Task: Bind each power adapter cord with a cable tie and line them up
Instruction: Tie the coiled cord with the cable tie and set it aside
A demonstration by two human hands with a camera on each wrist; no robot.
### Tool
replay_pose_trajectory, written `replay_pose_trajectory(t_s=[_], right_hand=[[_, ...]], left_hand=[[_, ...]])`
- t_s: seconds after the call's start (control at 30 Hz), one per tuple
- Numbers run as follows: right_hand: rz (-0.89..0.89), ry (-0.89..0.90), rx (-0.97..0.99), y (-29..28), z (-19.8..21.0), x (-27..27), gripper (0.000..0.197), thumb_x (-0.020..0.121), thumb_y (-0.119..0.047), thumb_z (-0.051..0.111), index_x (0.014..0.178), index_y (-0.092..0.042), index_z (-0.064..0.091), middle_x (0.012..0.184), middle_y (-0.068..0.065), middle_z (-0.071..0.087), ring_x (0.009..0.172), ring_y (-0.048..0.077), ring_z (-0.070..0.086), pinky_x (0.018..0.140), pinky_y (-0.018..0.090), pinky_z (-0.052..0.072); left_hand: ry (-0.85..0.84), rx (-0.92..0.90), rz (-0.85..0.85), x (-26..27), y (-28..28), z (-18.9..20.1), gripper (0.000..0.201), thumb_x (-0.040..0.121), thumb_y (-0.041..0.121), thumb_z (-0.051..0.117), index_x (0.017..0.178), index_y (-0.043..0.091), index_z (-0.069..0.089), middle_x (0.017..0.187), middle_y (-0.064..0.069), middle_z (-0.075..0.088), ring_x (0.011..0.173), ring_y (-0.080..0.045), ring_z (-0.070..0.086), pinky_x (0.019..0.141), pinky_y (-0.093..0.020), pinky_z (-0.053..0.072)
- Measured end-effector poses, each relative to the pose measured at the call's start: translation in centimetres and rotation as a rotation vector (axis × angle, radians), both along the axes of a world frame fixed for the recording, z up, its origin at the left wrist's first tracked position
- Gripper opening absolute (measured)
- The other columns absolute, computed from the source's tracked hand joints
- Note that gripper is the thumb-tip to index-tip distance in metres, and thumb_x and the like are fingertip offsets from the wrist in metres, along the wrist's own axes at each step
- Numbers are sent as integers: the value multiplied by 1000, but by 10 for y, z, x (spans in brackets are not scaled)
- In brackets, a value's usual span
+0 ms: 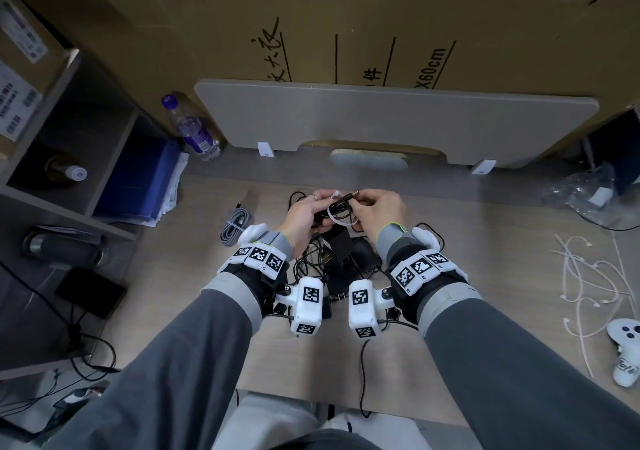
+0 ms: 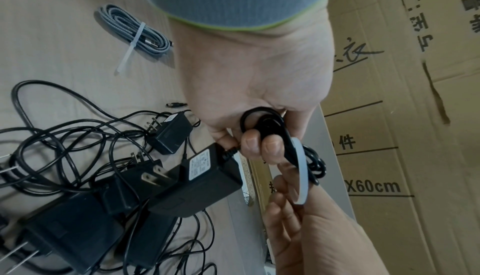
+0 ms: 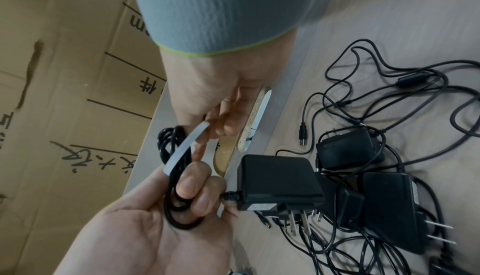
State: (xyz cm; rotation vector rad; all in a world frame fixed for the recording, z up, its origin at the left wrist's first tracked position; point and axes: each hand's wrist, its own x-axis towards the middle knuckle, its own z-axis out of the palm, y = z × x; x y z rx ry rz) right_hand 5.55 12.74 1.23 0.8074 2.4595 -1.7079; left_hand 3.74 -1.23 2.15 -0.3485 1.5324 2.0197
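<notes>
Above the desk, my left hand (image 1: 308, 207) grips a coiled black adapter cord (image 1: 341, 204). A white cable tie (image 1: 337, 219) loops around the coil. My right hand (image 1: 374, 207) pinches the tie beside the coil. In the left wrist view my left hand (image 2: 262, 146) curls round the cord (image 2: 265, 123), the tie (image 2: 301, 174) runs down to the right hand (image 2: 293, 213), and the cord's black adapter (image 2: 197, 183) hangs below. From the right wrist my right hand (image 3: 221, 123) pinches the tie (image 3: 187, 146), with the adapter (image 3: 278, 181) beside the left hand (image 3: 187, 193).
A tangled pile of black adapters (image 1: 346, 259) lies under my hands. A tied grey braided cable (image 1: 235, 224) lies to the left. Loose white ties (image 1: 585, 276), a white controller (image 1: 627, 349) and a plastic bag (image 1: 585, 190) lie right. A bottle (image 1: 192, 127) and grey divider (image 1: 381, 117) stand behind.
</notes>
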Motion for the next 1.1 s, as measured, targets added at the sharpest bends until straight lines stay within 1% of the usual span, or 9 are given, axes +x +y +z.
replay_pose_trajectory(t_s=[0.1, 0.17, 0.43, 0.63, 0.77, 0.9, 0.97, 1.03, 1.1], right_hand=[[37, 7, 33, 2, 0, -2, 6, 75, -25, 73, 71, -29, 76, 66, -9, 72, 57, 13, 65, 65, 42, 61], [60, 9, 59, 3, -1, -2, 6, 76, -26, 73, 77, -23, 78, 68, -9, 72, 59, 11, 65, 68, 40, 61], [67, 18, 67, 1, -3, -2, 1, 75, -27, 75, 75, -27, 76, 63, -9, 70, 56, 11, 64, 64, 41, 61], [65, 30, -160, -3, 1, 1, 23, 87, -2, 65, 81, -23, 70, 73, -1, 70, 61, 9, 63, 56, 24, 52], [117, 58, -427, -4, 8, 8, 26, 92, 12, 53, 109, -3, 67, 84, 5, 70, 67, 3, 68, 57, 16, 53], [-40, 28, -432, -2, 4, 9, 22, 87, 10, 63, 96, -10, 68, 87, 15, 74, 77, 26, 73, 70, 32, 61], [-60, 23, -370, -2, 5, 7, 22, 86, 10, 63, 85, -12, 66, 77, 9, 74, 66, 19, 72, 63, 29, 58], [-79, 38, -336, -2, 7, 6, 19, 85, 12, 62, 86, -7, 63, 73, 6, 70, 55, 11, 67, 52, 20, 53], [-97, 47, -366, -2, 8, 7, 17, 87, 12, 60, 90, -5, 62, 75, 7, 68, 58, 12, 65, 50, 16, 51]], left_hand=[[-2, 0, -1, 1, -1, 0, 11, 94, 14, 56, 96, 12, 67, 63, 1, 50, 48, -10, 37, 46, -20, 24], [-9, -1, 2, 0, -2, -1, 11, 94, 14, 57, 96, 12, 68, 63, 2, 52, 48, -11, 37, 46, -20, 25], [-18, -61, -13, 1, -3, 2, 12, 95, 12, 56, 102, 7, 65, 64, 2, 52, 47, -10, 38, 44, -17, 28], [-31, -73, 24, 1, -2, 4, 13, 95, 9, 53, 103, 8, 64, 64, 2, 56, 48, -9, 39, 45, -16, 33], [-32, -87, 73, -1, -3, 2, 14, 96, 11, 53, 104, 10, 65, 67, 1, 60, 49, -8, 40, 49, -15, 37], [7, -136, 24, 0, 0, 4, 14, 96, 11, 53, 98, 13, 67, 68, 2, 59, 48, -5, 44, 50, -14, 38], [26, -164, -24, 0, 2, 6, 13, 95, 10, 55, 98, 12, 67, 66, 4, 58, 46, -3, 48, 48, -13, 38], [32, -187, -57, 0, 4, 8, 13, 95, 9, 55, 96, 13, 67, 64, 5, 59, 46, -2, 50, 49, -13, 39], [21, -194, -56, -1, 5, 10, 13, 95, 9, 55, 92, 13, 67, 66, 4, 59, 51, -5, 50, 49, -13, 40]])
